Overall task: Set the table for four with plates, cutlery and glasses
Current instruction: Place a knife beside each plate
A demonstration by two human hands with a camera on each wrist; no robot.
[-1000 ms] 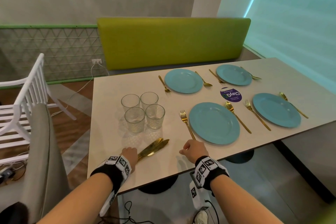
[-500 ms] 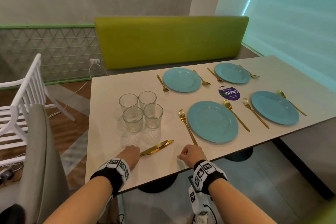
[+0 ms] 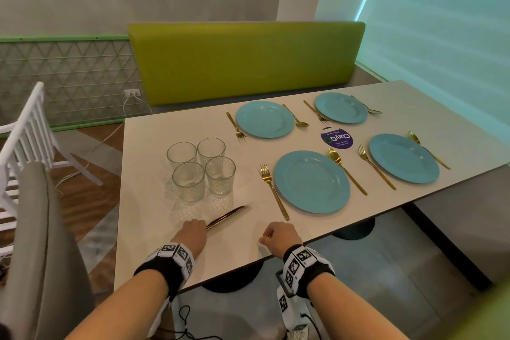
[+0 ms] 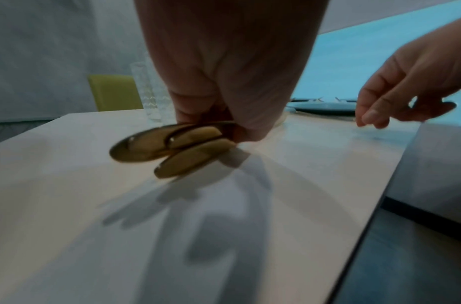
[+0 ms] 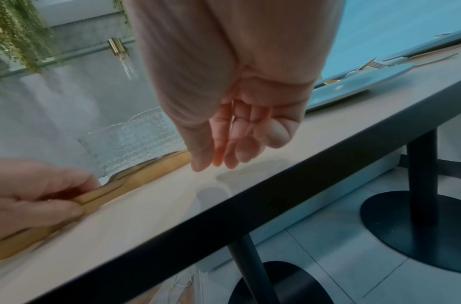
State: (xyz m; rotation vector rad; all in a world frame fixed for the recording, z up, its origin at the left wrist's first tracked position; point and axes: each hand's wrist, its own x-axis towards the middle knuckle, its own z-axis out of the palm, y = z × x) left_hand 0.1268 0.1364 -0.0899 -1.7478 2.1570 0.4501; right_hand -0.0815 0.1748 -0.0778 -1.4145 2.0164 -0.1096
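My left hand [image 3: 193, 230] grips a bundle of gold knives [image 3: 226, 216] by their handles near the table's front edge. In the left wrist view the handle ends [image 4: 172, 147] stick out of my left hand [image 4: 224, 86], lifted a little above their shadow. My right hand [image 3: 277, 234] hovers over the front edge, fingers loosely curled and empty, as the right wrist view [image 5: 234, 127] shows. Four blue plates lie set, the nearest plate [image 3: 311, 181] flanked by a gold fork [image 3: 273, 190] and spoon [image 3: 346, 170]. Four clear glasses [image 3: 201, 167] stand clustered just beyond the knives.
The white table [image 3: 146, 201] ends at a dark front edge [image 5: 224, 211] over black pedestal bases. A purple round sticker [image 3: 336, 137] lies between the plates. A green bench [image 3: 242, 61] runs behind the table. A grey seat back [image 3: 41, 243] and a white chair [image 3: 24, 130] stand at left.
The knives, fanned flat on the table a second ago, are now gathered into one tight bundle in my left hand and turned on edge. My right hand has barely moved.
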